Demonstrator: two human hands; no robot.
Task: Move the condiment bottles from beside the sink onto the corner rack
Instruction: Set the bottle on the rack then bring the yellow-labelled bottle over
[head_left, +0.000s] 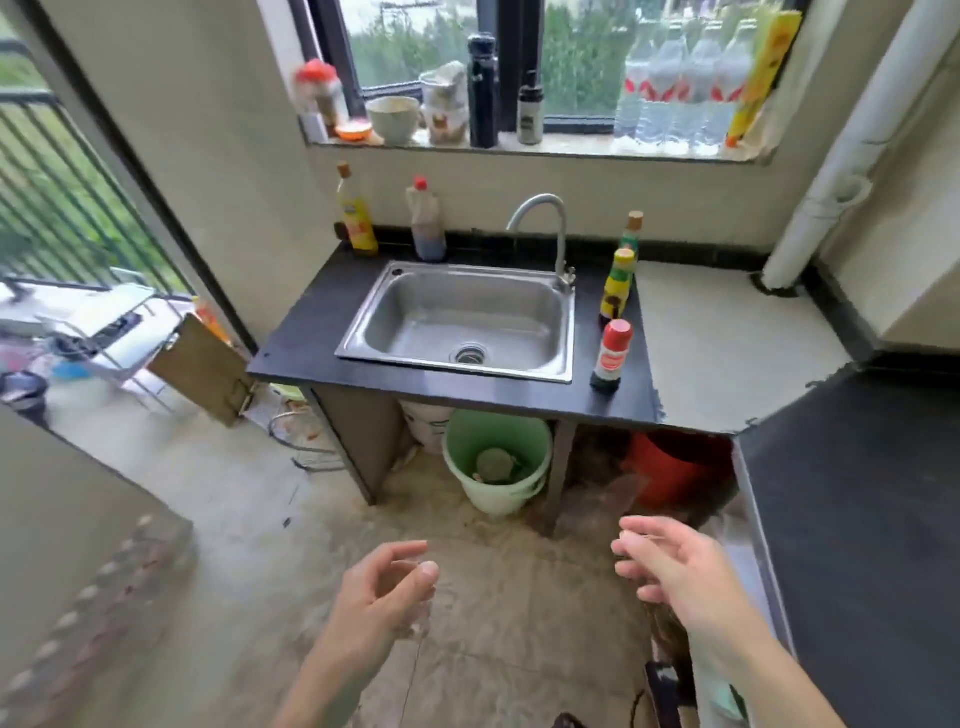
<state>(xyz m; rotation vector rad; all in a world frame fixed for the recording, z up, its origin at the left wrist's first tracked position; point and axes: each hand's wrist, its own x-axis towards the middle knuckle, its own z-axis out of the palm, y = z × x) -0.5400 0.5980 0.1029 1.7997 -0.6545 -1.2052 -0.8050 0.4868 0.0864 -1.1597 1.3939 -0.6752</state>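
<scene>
- Landmark: sink (462, 317), set in dark counter (311, 332).
- Right of sink, three upright condiment bottles in a row: red-capped bottle (612, 356) nearest, yellow-capped bottle (617, 285) behind it, green bottle (630, 231) at back.
- Left-rear of sink, near wall: yellow oil bottle (356, 213) and dark sauce bottle (428, 221), both upright.
- Left hand (382, 584) and right hand (670, 564): empty, fingers loosely spread, low and well short of sink.
- Long axes vertical; bottles lie ahead and above hands.
- Right hand nearer right-side row; judged first reach: red-capped bottle.
- Corner rack: not identifiable.
- Labels blurred; no text legible.
</scene>
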